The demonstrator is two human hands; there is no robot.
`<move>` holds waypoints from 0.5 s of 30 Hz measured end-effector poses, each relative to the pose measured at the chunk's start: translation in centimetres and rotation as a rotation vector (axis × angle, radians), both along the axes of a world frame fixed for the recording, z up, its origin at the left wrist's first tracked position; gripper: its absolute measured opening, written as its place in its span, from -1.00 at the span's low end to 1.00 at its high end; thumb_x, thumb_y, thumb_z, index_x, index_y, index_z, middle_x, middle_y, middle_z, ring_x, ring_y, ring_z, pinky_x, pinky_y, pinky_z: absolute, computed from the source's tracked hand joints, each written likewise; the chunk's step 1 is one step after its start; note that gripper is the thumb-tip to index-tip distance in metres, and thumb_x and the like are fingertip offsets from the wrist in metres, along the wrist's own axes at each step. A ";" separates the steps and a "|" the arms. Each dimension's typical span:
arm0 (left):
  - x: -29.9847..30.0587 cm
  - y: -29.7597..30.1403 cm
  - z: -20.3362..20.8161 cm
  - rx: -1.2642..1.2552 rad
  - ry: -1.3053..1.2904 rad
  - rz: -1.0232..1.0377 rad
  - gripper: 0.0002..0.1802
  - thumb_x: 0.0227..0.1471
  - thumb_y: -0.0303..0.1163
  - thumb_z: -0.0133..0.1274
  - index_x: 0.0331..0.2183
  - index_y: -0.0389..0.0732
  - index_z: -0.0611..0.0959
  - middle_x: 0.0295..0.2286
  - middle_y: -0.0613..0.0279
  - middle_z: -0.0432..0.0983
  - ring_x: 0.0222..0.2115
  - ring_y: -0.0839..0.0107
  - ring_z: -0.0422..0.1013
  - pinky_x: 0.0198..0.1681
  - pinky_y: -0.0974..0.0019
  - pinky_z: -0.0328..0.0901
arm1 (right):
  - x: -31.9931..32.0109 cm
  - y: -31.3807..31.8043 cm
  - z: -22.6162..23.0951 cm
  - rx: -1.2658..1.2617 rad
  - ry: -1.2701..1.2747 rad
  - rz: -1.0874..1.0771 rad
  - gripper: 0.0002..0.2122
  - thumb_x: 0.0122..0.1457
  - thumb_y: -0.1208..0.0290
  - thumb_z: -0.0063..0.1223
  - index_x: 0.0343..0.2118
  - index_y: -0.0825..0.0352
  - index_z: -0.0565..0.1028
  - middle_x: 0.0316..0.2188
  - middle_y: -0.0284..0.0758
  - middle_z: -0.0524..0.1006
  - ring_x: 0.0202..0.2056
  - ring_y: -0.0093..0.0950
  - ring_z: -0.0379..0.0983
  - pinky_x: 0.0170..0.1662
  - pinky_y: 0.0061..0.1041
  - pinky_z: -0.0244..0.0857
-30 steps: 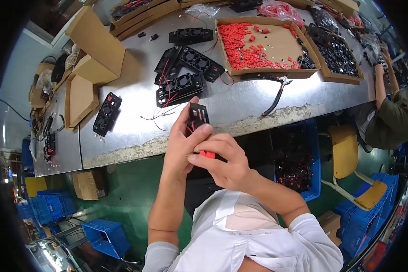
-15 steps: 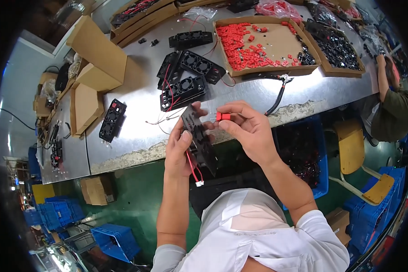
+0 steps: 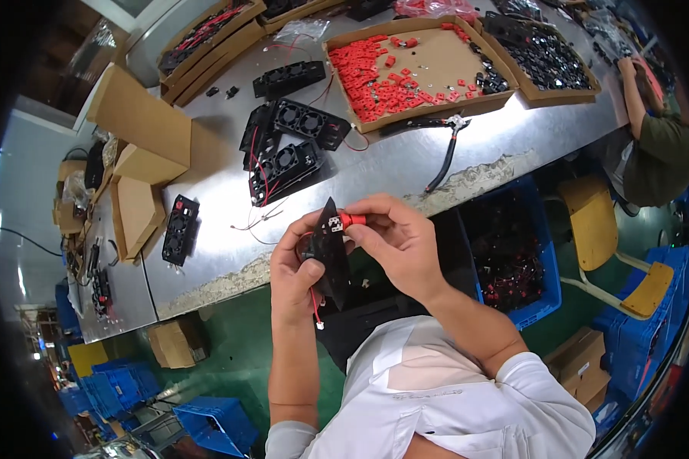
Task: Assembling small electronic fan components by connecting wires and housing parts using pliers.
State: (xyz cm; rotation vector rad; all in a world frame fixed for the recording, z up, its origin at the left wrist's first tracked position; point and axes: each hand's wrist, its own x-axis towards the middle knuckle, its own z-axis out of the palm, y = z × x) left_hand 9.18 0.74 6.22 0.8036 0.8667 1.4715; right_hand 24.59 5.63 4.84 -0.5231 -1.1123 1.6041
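My left hand (image 3: 295, 264) is closed round a black fan panel (image 3: 335, 264), held on edge above the table's front edge. From its lower side hangs a red lead with a small white plug (image 3: 319, 325). Between the thumb and fingers of my right hand (image 3: 398, 243) is a red connector (image 3: 352, 220), which meets the upper part of the panel beside a white printed patch. Whether it sits inside an opening cannot be seen. Several black fan panels (image 3: 287, 164) with thin leads lie on the metal table beyond my hands, and another fan panel (image 3: 181, 229) lies to the left.
A cardboard tray of red connectors (image 3: 364, 76) stands at the back, beside a box of black parts (image 3: 547, 65). Pliers (image 3: 445, 153) lie before the tray. An open carton (image 3: 142, 153) is on the left. A blue crate (image 3: 543, 268) and yellow chair (image 3: 597, 229) stand right; a co-worker (image 3: 658, 149) sits beyond.
The red connector has come from beside the panel to its upper part. My left hand has turned the panel so that its other face shows. The whole view has shifted slightly.
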 end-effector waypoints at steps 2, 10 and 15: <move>0.1 -0.1 -0.2 -0.010 -0.002 -0.016 -0.17 -0.15 -0.24 0.36 0.08 -0.45 0.38 -0.06 0.00 0.48 -0.06 0.25 0.47 0.09 0.12 0.36 | -0.1 -0.5 -0.1 0.006 0.011 -0.050 -0.76 0.19 0.71 0.02 -0.07 0.48 0.44 -0.19 -0.28 0.47 -0.14 -0.54 0.47 -0.10 -0.54 0.46; -0.2 -0.5 -0.6 0.017 0.209 -0.044 -0.20 -0.19 -0.29 0.38 0.05 -0.40 0.43 0.05 -0.03 0.34 0.03 0.20 0.39 0.12 0.08 0.33 | 0.7 -1.4 -0.7 0.093 -0.073 -0.135 -0.74 0.15 0.77 0.03 -0.08 0.47 0.44 -0.17 -0.28 0.42 -0.12 -0.52 0.46 -0.04 -0.53 0.38; 0.3 -0.7 -0.1 0.038 0.128 -0.010 -0.21 -0.18 -0.25 0.39 0.04 -0.37 0.43 0.04 -0.06 0.34 0.06 0.08 0.36 0.08 -0.01 0.37 | 1.6 -1.4 -0.2 -0.095 0.086 -0.018 -0.77 0.14 0.71 0.06 -0.12 0.45 0.44 -0.25 -0.28 0.45 -0.12 -0.49 0.47 -0.01 -0.47 0.37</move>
